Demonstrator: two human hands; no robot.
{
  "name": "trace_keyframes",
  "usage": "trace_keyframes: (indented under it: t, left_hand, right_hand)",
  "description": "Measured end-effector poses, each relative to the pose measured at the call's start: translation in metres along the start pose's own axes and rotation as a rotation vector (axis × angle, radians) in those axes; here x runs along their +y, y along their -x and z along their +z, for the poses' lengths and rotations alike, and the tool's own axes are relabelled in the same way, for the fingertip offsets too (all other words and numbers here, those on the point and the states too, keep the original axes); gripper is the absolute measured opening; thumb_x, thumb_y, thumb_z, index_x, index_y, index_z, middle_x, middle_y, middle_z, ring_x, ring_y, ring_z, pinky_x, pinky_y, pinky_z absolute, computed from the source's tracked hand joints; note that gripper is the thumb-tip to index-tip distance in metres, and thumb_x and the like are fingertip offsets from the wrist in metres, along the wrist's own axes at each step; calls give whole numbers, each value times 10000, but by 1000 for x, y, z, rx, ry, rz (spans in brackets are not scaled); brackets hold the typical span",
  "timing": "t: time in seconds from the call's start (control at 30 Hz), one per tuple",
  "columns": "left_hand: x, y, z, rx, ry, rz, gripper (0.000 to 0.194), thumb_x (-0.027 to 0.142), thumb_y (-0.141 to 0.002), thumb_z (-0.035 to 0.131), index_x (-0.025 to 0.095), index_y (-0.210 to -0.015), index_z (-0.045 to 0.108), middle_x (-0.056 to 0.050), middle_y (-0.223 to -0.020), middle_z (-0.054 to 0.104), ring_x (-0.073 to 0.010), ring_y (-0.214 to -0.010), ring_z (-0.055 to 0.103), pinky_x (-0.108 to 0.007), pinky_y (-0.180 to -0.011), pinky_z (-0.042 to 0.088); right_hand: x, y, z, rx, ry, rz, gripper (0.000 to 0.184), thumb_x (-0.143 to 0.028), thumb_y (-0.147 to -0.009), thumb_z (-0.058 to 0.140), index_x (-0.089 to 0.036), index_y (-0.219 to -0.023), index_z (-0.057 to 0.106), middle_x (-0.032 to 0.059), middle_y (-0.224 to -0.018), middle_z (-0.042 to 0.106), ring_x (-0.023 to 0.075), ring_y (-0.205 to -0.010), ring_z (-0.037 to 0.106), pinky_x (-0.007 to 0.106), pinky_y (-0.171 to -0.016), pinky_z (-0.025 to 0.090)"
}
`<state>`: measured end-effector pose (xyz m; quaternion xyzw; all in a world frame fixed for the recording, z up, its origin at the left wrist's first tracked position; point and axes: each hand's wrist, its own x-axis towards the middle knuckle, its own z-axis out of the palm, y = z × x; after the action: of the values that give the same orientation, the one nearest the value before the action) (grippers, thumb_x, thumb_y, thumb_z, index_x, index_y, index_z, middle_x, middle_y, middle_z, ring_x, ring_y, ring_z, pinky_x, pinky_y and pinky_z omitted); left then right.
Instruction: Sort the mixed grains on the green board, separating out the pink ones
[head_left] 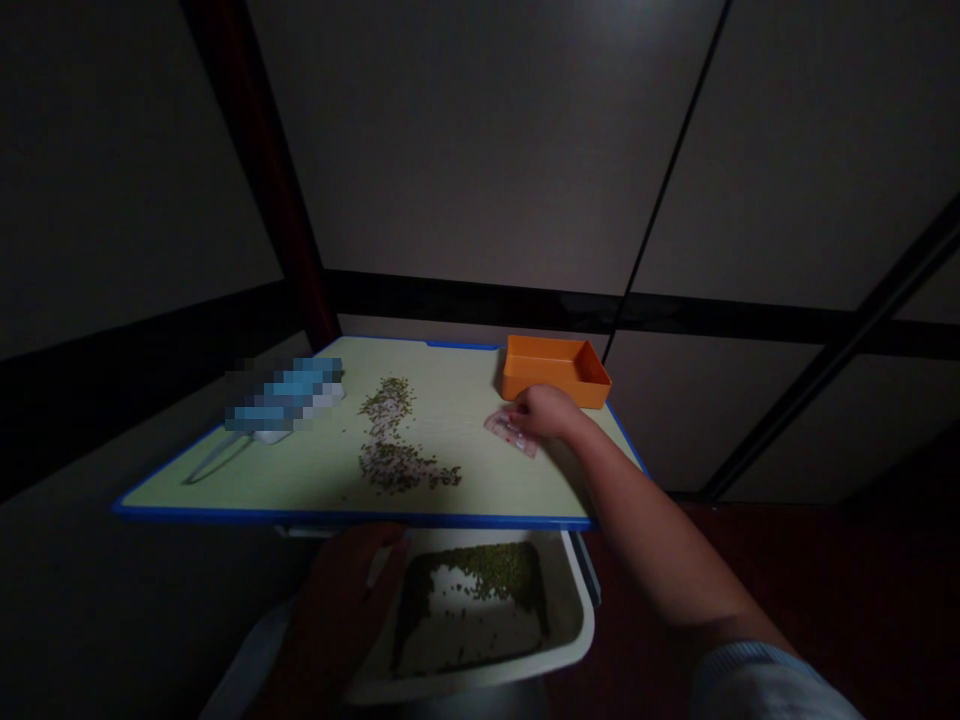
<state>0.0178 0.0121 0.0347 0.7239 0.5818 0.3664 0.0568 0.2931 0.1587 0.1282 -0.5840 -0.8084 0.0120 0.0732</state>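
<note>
My right hand (pixel 546 412) is closed on a pinkish see-through flat piece (pixel 512 432) with a curved edge and red marks. It holds the piece low over the pale, blue-edged board (pixel 450 370), just in front of an orange open box (pixel 556 388). Left of that hand lies a loose strip of small green and brownish grains (pixel 397 465). My left hand (pixel 349 575), dark in shadow, is at the left rim of a white tub (pixel 581 625) below the board's front edge. Its thumb and fingers appear to hold that rim. Green grains (pixel 495 570) lie inside the tub.
At the board's left stands a blurred-out blue and white object (pixel 289 395), with a thin pale strap or cord (pixel 214 460) beside it. Grey panelled walls (pixel 480 150) rise behind the board. Dark red floor (pixel 750 560) shows at the right.
</note>
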Motion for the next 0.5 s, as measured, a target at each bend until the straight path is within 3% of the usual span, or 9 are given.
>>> trace_keyframes:
  t: [0.2,0.4,0.5]
  left_hand:
    - [-4,1,3,29,-7,15,409,554,-813,428,233,-871,677,-21,-886,726,-176,-847,659,-321,-831,508]
    - [-4,3,5,25,1,-23,402,554,-815,429,244,-891,674,-13,-917,723,-178,-881,655,-330,-842,504]
    - [-2,1,4,27,-3,-5,411,562,-815,421,246,-873,677,-12,-894,726,-176,-854,660,-325,-817,510]
  right_hand:
    - [2,-1,0,12,10,44,314,-410,-844,543,-149,-753,692,69,-714,661,129,-604,515,253,-519,247]
    - [-3,-2,16,-58,-484,-188,350,-368,-873,512,-130,-625,580,-35,-520,487,66,-490,387,212,-502,256]
    - [-10,-2,22,-85,-520,-281,366,-376,-871,521,-136,-596,547,-57,-492,427,59,-484,344,215,-507,237]
